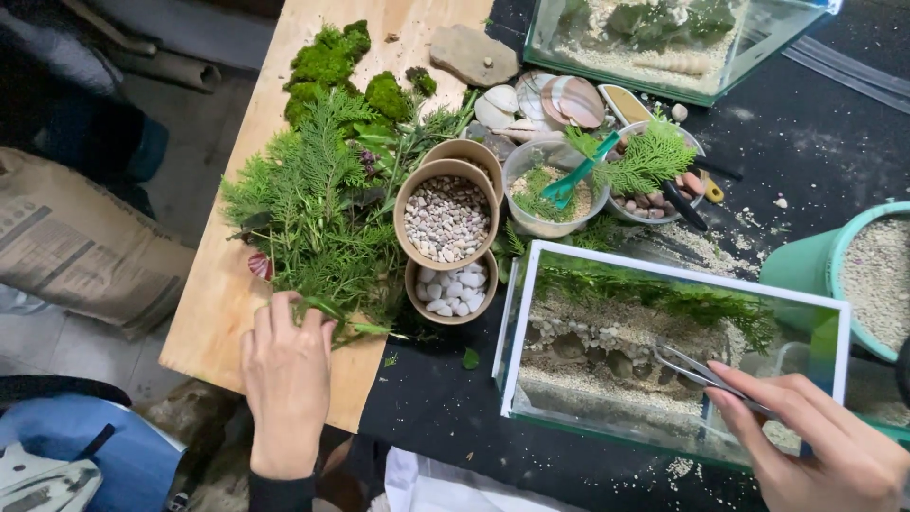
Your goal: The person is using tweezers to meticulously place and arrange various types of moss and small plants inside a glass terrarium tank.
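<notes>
Seen from my head, with the glass tank (664,351) as my marker: my left hand (284,374) lies well to the left of it, palm down, fingers (282,308) pointing away from me and slightly curled, the wrist straight under a dark sleeve. My right hand (825,441) sits at the tank's near right corner, fingers pinched together around tweezers (697,370), whose tips reach leftward inside the tank.
</notes>
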